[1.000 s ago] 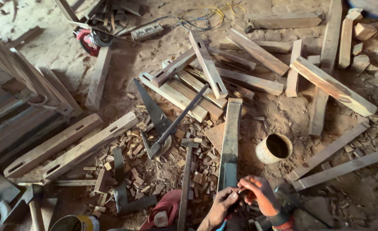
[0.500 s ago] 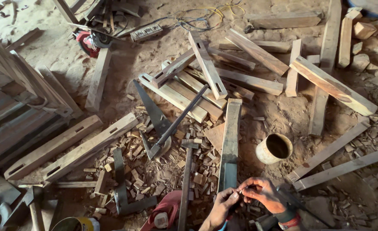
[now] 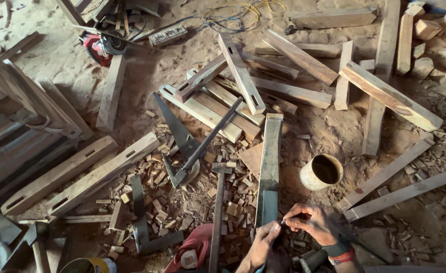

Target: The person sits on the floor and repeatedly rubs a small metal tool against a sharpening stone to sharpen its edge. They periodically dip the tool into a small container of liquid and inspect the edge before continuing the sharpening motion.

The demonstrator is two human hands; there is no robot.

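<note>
On the sawdust-covered workshop floor point(image 3: 81, 81), the right hand point(image 3: 311, 222) has shifted toward the left hand point(image 3: 263, 242) since a second ago, fingers pinched on a thin marking tool point(image 3: 285, 220) at the dark plank's point(image 3: 269, 167) near end, left fingers pressing the plank.

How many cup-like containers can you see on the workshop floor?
2: a pale open cup right of the dark plank, and a yellow-banded can at the bottom edge, partly cut off. Others may lie hidden under the wood.
</note>
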